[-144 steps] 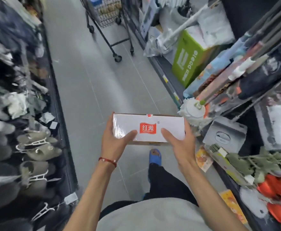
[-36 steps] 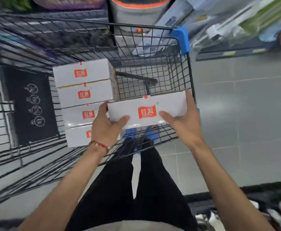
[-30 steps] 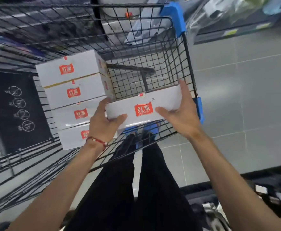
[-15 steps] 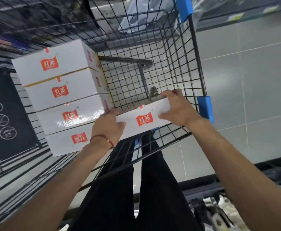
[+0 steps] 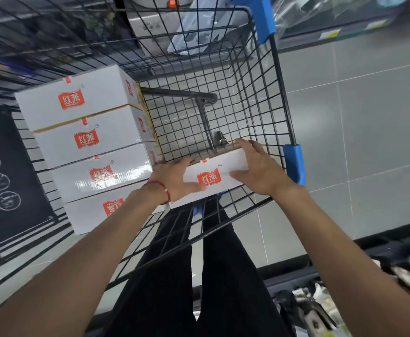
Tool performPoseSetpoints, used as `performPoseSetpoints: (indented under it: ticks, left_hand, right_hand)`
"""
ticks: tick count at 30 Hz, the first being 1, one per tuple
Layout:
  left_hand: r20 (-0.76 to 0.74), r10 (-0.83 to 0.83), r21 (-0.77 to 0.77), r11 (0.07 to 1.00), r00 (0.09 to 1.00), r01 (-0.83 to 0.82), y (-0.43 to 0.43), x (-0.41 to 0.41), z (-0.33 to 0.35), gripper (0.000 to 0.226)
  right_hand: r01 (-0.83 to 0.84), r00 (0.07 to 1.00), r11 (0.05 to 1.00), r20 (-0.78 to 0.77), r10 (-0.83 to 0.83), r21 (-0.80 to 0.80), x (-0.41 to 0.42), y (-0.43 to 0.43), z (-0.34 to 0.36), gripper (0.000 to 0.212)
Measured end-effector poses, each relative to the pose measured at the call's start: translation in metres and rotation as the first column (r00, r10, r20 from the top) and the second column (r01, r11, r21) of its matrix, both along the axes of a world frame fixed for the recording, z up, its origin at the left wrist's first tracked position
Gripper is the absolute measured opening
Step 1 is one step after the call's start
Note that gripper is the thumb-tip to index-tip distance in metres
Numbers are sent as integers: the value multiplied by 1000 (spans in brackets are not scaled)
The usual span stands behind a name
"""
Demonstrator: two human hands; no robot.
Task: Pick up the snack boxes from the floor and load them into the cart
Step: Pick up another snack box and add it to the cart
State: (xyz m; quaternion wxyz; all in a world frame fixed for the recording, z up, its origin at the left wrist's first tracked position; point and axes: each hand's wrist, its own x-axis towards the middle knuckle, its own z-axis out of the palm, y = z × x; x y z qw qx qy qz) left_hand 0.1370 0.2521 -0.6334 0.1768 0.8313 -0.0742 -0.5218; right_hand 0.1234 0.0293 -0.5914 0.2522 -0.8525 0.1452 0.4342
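Observation:
A white snack box [image 5: 212, 175] with a red logo sits low inside the black wire cart [image 5: 252, 98], near its closest wall. My left hand [image 5: 174, 181] grips the box's left end, thumb on its face. My right hand [image 5: 259, 166] holds the right end, fingers curled over the far top edge. Several identical white boxes [image 5: 94, 142] are lined up in a row on the left side of the cart basket.
Blue plastic corner guards [image 5: 293, 164] mark the cart's right rim. Grey tiled floor [image 5: 369, 117] lies to the right. Shelves with goods [image 5: 332, 18] run along the top, and more goods [image 5: 344, 300] lie at bottom right. My black-trousered legs [image 5: 199, 276] stand below the cart.
I carried the box down the aisle to the cart and lowered it over the rim. In the last half second it sank deeper into the basket beside the row of boxes.

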Motion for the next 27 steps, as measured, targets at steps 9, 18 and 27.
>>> performPoseSetpoints:
  ticks: [9, 18, 27]
  left_hand:
    - [-48, 26, -67, 997, 999, -30, 6, 2, -12, 78]
    - [-49, 9, -50, 999, 999, -12, 2, 0, -13, 73]
    - [131, 434, -323, 869, 891, -375, -29, -19, 58, 44]
  right_hand:
    - [-108, 980, 978, 145, 135, -179, -14, 9, 7, 66]
    - [-70, 976, 964, 183, 120, -257, -19, 14, 9, 55]
    - [215, 850, 975, 483, -213, 52, -57, 2, 55, 39]
